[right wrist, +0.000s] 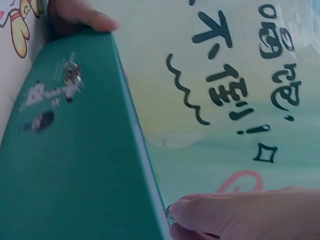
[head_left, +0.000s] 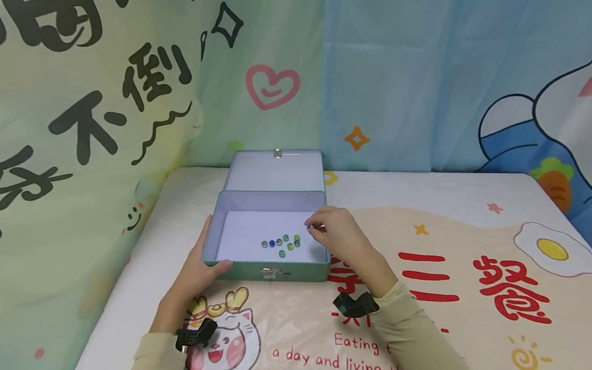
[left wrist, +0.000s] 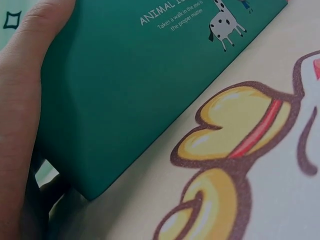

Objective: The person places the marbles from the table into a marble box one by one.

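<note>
A green metal box (head_left: 303,271) with a pale interior lies on the table, its hinged lid (head_left: 273,170) raised at the back. Several glass marbles, among them a dark blue marble (head_left: 272,243), are scattered on the box floor toward the right. My left hand (head_left: 194,273) grips the front left corner, thumb over the front rim and fingers along the side. Over the right part of the box, my right hand (head_left: 344,233) pinches a small glass marble (right wrist: 169,214) between thumb and fingertips. Part of that marble is hidden by the fingers.
A printed tablecloth (head_left: 470,240) with red lettering and cartoon figures lies under the box. Behind stands a patterned curtain (head_left: 382,83), close to the raised lid. A metal clasp (head_left: 269,273) sits on the box's front. Each wrist carries a black camera (head_left: 356,305).
</note>
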`<state>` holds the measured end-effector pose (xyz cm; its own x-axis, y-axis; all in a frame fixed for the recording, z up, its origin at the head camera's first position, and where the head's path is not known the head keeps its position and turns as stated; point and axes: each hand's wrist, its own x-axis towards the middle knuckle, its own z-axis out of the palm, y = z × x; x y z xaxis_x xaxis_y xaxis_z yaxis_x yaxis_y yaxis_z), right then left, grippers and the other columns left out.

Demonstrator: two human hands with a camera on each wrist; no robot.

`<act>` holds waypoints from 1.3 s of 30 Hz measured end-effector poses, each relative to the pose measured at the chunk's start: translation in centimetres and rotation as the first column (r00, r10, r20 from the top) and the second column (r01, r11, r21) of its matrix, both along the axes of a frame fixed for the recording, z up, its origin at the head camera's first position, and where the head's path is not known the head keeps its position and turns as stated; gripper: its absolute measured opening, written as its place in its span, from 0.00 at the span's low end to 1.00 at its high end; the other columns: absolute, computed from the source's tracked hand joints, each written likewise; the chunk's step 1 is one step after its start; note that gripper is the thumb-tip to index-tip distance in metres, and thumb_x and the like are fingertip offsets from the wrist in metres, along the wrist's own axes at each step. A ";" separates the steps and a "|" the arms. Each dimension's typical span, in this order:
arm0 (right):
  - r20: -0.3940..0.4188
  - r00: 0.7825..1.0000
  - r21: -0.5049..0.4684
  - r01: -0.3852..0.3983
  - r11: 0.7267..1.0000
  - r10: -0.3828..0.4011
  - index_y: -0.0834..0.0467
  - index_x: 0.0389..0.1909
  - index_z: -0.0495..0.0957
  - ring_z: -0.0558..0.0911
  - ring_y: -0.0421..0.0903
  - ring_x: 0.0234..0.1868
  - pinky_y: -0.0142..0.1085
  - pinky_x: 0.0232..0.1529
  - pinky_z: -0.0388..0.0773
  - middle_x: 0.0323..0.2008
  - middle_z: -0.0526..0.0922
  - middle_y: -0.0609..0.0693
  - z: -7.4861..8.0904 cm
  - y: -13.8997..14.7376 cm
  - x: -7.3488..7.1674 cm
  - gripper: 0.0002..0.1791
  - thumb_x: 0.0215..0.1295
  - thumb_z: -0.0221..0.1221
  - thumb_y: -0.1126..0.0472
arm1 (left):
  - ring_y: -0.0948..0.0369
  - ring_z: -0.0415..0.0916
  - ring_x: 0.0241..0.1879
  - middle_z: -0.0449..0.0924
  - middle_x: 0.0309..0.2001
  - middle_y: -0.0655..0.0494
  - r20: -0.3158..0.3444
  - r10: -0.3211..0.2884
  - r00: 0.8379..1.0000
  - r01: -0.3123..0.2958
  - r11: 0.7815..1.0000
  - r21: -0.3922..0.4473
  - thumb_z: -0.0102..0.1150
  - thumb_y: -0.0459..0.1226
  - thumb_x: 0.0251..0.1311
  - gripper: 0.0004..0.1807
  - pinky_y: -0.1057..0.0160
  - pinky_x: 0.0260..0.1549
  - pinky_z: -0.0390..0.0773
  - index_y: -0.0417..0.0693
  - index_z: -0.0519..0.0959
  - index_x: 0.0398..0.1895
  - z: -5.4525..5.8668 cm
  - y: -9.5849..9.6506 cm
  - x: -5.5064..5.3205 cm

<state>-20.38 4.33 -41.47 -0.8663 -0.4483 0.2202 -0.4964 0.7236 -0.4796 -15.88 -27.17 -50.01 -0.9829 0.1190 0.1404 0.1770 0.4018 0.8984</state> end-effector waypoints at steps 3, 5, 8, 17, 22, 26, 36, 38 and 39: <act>-0.018 0.999 0.066 -0.037 0.997 0.038 0.60 0.37 0.86 0.83 0.44 0.37 0.35 0.41 0.81 0.36 0.85 0.51 -0.2 -1.6 -0.2 0.07 0.58 0.63 0.65 | 0.40 0.52 0.70 0.43 0.76 0.47 -0.003 -0.001 1.000 0.001 1.000 0.001 0.69 0.56 0.44 0.62 0.35 0.64 0.56 0.72 0.34 0.75 -0.1 -0.2 0.0; -0.037 0.997 0.101 -0.058 0.993 0.062 0.60 0.36 0.86 0.82 0.44 0.36 0.35 0.40 0.81 0.35 0.85 0.51 -0.6 -2.5 -0.3 0.07 0.58 0.63 0.66 | 0.40 0.52 0.70 0.42 0.76 0.47 -0.001 -0.003 1.000 0.003 1.000 0.001 0.69 0.57 0.44 0.62 0.36 0.65 0.55 0.72 0.34 0.75 -0.1 -0.3 0.0; -0.047 0.996 0.111 -0.076 0.991 0.082 0.60 0.34 0.87 0.81 0.43 0.35 0.35 0.39 0.80 0.34 0.86 0.51 -1.5 -3.3 -0.4 0.06 0.56 0.64 0.66 | 0.40 0.51 0.71 0.42 0.76 0.47 0.010 -0.005 1.000 0.005 1.000 0.002 0.69 0.58 0.44 0.63 0.36 0.65 0.55 0.69 0.33 0.75 0.3 -0.1 0.1; -0.003 0.997 0.159 -0.081 0.984 0.082 0.61 0.35 0.86 0.82 0.45 0.38 0.36 0.43 0.81 0.35 0.85 0.52 -2.0 -3.9 -0.2 0.06 0.58 0.64 0.66 | 0.41 0.49 0.72 0.41 0.77 0.47 0.027 0.001 1.000 0.000 1.000 -0.021 0.70 0.54 0.44 0.64 0.36 0.65 0.54 0.65 0.33 0.76 0.4 -0.1 -0.2; 0.079 0.993 0.240 -0.099 0.966 0.082 0.60 0.37 0.86 0.81 0.44 0.39 0.37 0.47 0.80 0.37 0.85 0.52 -1.6 -4.0 -0.1 0.07 0.59 0.63 0.66 | 0.43 0.48 0.72 0.40 0.77 0.51 0.031 0.015 0.999 -0.014 0.998 -0.056 0.69 0.58 0.43 0.64 0.37 0.66 0.55 0.72 0.32 0.74 0.0 -0.2 -0.3; 0.101 0.990 0.282 -0.125 0.951 0.100 0.60 0.36 0.87 0.82 0.46 0.40 0.39 0.48 0.80 0.37 0.86 0.51 -1.5 -4.2 -0.4 0.06 0.58 0.63 0.67 | 0.42 0.48 0.72 0.40 0.77 0.50 0.025 0.018 1.000 -0.017 0.998 -0.057 0.68 0.60 0.43 0.64 0.36 0.65 0.55 0.73 0.32 0.74 -0.1 -0.2 -0.3; 0.195 0.978 0.360 -0.139 0.923 0.071 0.57 0.31 0.86 0.76 0.43 0.34 0.38 0.42 0.78 0.34 0.85 0.48 -1.9 -4.8 -0.9 0.03 0.57 0.65 0.66 | 0.41 0.49 0.72 0.40 0.77 0.49 0.019 0.015 1.000 -0.014 0.999 -0.052 0.68 0.60 0.43 0.63 0.36 0.65 0.54 0.71 0.32 0.75 -0.3 -0.3 -0.4; 0.200 0.977 0.371 -0.142 0.918 0.070 0.56 0.30 0.86 0.76 0.42 0.33 0.38 0.40 0.78 0.33 0.84 0.48 -2.0 -4.8 -1.0 0.03 0.57 0.64 0.66 | 0.41 0.49 0.72 0.40 0.77 0.49 0.017 0.015 1.000 -0.014 0.999 -0.042 0.68 0.60 0.43 0.64 0.36 0.65 0.54 0.71 0.32 0.75 -0.3 -0.3 -0.3; 0.209 0.976 0.374 -0.140 0.917 0.064 0.56 0.30 0.86 0.75 0.42 0.33 0.38 0.39 0.78 0.33 0.84 0.48 -2.0 -4.8 -1.0 0.04 0.58 0.64 0.66 | 0.41 0.49 0.72 0.40 0.77 0.49 0.014 0.013 1.000 -0.012 0.999 -0.036 0.68 0.60 0.42 0.63 0.36 0.65 0.54 0.72 0.33 0.75 -0.3 -0.3 -0.3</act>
